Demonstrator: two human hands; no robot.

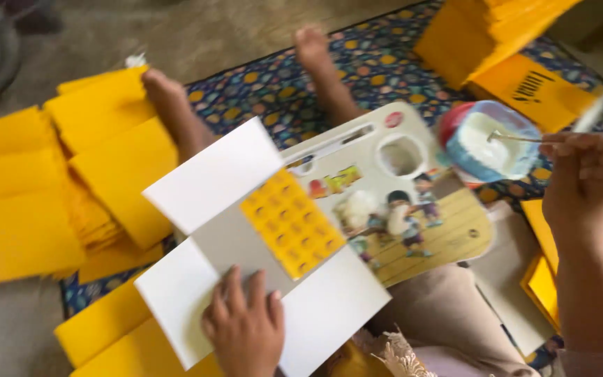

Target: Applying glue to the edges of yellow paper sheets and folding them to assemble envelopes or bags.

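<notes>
Yellow card stacks around; left hand flat on white flaps, right hand pinching stick.

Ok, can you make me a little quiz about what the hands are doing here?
1. True or false: the left hand presses on the unfolded white card.
2. What does the right hand dip into the bowl of white paste? A) thin stick B) spoon C) scissors
3. What colour are the sheets stacked on the floor?

Key: 1 true; 2 A; 3 yellow.
</notes>
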